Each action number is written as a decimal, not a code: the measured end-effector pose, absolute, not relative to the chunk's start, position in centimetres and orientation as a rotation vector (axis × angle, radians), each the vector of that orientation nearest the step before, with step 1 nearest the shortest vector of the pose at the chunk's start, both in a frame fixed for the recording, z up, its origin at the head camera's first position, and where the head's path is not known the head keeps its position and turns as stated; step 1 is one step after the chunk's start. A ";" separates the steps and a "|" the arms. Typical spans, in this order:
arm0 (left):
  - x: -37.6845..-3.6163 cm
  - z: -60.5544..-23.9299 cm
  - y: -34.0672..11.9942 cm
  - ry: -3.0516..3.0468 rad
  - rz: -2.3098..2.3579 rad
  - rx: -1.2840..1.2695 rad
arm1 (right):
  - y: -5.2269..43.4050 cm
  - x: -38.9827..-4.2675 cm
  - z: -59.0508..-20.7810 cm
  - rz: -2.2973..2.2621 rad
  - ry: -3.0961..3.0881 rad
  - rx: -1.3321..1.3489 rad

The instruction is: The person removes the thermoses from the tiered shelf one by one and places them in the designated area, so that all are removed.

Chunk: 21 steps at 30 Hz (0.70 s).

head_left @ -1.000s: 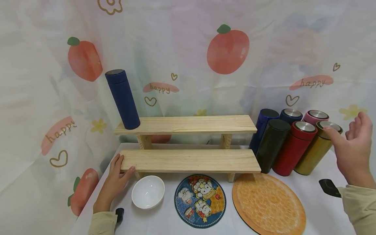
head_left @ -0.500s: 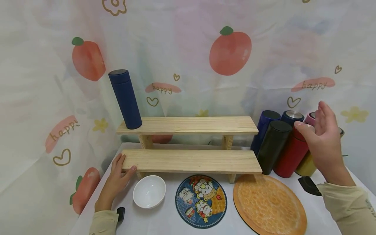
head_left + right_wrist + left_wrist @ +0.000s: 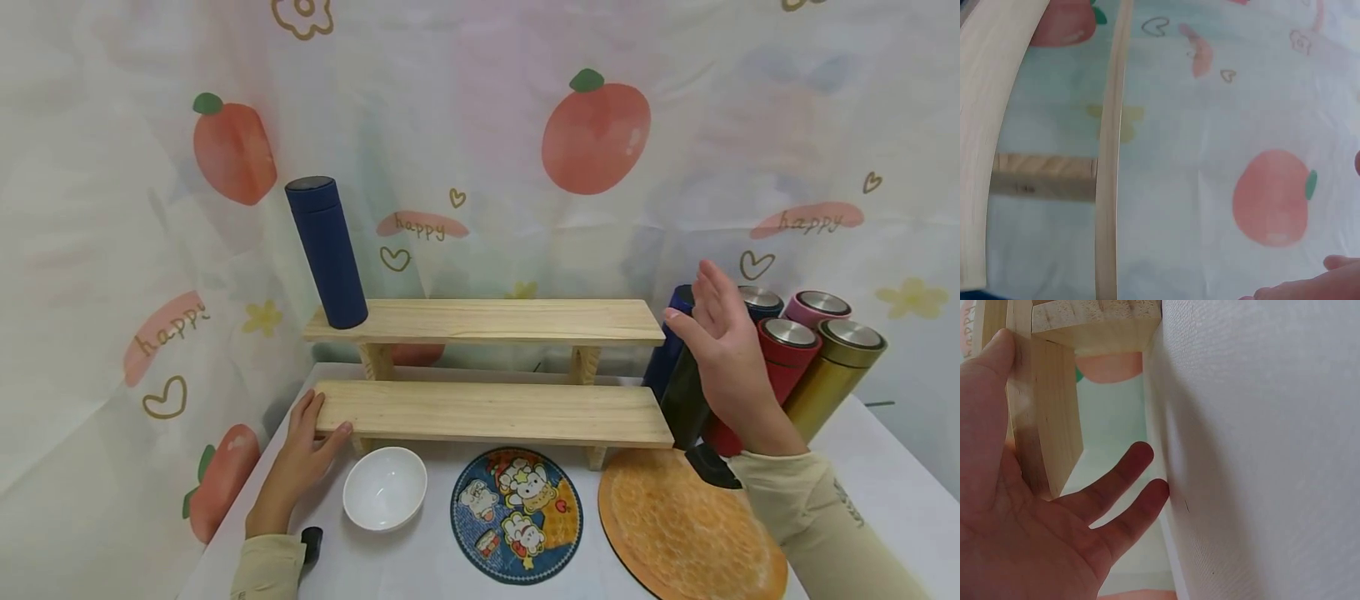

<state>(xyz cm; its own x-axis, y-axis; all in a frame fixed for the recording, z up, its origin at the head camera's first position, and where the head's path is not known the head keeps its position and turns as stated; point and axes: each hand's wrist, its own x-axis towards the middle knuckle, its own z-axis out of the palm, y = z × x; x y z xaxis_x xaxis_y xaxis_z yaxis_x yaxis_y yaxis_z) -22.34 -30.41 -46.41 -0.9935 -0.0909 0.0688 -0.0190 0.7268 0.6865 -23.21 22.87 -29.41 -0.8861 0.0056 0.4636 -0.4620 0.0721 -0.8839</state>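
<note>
My left hand [image 3: 296, 467] grips the left end of the lower board [image 3: 487, 410] of a two-tier wooden shelf, with two fingers stretched out below the board in the left wrist view. A navy thermos bottle [image 3: 327, 254] stands on the left end of the upper board [image 3: 495, 320]. My right hand [image 3: 723, 358], fingers spread and holding nothing, is raised at the shelf's right end. It overlaps a dark green thermos [image 3: 681, 404] and part of a red thermos [image 3: 787, 362]. Gold [image 3: 836, 379], pink [image 3: 816, 310], blue [image 3: 663, 358] and dark navy [image 3: 761, 302] thermoses crowd behind.
In front of the shelf sit a white bowl [image 3: 385, 487], a round blue cartoon mat [image 3: 517, 517] and a round orange-brown mat [image 3: 667, 525], all on a white tablecloth [image 3: 885, 467]. A printed curtain [image 3: 480, 133] hangs behind the table.
My right hand has moved left, from the gold thermos across the red one to the dark green one, staying open. The left hand keeps its place on the shelf.
</note>
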 end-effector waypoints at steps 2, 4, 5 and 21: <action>-22.4 -46.4 -30.4 -2.828 -1.122 0.089 | 22.0 -23.4 -29.4 1.932 -1.986 0.483; -22.4 -46.4 -30.3 -2.829 -1.118 0.089 | 21.3 -23.5 -29.4 1.955 -1.990 0.501; -22.4 -46.4 -30.4 -2.831 -1.115 0.090 | 20.9 -23.6 -29.4 1.968 -1.990 0.515; -22.6 -46.6 -30.6 -2.835 -1.142 0.107 | 14.9 -24.4 -29.2 2.263 -1.988 0.656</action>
<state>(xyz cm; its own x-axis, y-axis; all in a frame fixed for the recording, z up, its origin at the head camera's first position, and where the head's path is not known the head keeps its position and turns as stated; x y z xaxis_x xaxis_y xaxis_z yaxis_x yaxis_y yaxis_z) -22.60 -30.62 -46.57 -0.9941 -0.0955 0.0510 -0.0335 0.7193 0.6939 -24.43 14.91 -29.18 -0.9078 -0.2310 0.3501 -0.3174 -0.1672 -0.9334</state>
